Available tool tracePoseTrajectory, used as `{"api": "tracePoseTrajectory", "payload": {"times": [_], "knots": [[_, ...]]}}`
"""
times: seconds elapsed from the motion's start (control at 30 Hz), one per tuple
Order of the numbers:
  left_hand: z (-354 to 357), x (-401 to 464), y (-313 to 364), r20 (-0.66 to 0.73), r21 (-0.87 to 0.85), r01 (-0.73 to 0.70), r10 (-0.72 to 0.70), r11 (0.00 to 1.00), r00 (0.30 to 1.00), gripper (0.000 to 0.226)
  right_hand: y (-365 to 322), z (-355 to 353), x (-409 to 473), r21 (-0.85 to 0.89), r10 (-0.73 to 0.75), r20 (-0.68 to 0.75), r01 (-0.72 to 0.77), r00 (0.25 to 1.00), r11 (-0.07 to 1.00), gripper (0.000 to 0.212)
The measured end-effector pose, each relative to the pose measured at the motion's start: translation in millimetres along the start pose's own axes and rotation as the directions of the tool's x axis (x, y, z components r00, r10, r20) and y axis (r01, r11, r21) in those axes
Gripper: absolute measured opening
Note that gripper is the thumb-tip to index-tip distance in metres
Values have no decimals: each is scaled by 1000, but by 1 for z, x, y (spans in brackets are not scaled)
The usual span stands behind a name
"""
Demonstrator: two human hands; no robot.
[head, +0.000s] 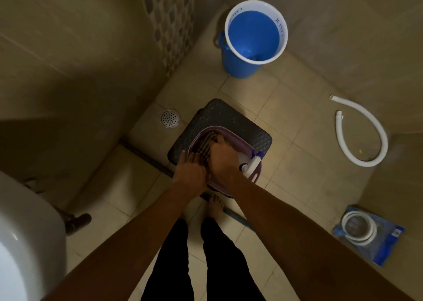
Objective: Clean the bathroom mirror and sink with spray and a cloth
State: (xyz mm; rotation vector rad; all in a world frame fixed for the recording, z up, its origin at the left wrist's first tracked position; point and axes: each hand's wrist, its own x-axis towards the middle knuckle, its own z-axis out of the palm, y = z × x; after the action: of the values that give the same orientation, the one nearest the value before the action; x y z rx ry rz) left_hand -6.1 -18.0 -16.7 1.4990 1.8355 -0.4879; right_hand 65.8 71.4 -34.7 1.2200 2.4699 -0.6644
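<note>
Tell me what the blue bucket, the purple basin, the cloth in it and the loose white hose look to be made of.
Blue bucket: moulded plastic, smooth with a slight sheen and a white inner rim.
Purple basin: likely plastic too, thin smooth rim.
Cloth: woven fabric, dark checked pattern, soft folds under both hands.
White hose: apparently flexible plastic; it curves in a loop on the floor.

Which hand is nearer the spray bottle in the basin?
Right. The right hand rests on the cloth just beside the spray bottle; the left hand lies farther away, at the basin's opposite rim.
</note>
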Motion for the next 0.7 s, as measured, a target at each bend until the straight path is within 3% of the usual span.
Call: {"api": "tracePoseTrajectory", "payload": {"times": [0.13,0.33,0.53,0.7], "knots": [[7,1,0,34,116,-34,31,993,999,61,1,10,3,18,20,13,-21,1000,1000,29],[13,8,1,33,110,-42,38,993,999,70,0,17,13,50,110,133,-118,985,992,46],[20,-3,-3,-56,66,-23,27,998,998,72,-1,-5,-1,91,64,143,-78,988,993,42],[14,-44,-5,-172,-128,64,-86,990,981,77,5,-41,-36,5,-91,174,92,980,996,66]]}}
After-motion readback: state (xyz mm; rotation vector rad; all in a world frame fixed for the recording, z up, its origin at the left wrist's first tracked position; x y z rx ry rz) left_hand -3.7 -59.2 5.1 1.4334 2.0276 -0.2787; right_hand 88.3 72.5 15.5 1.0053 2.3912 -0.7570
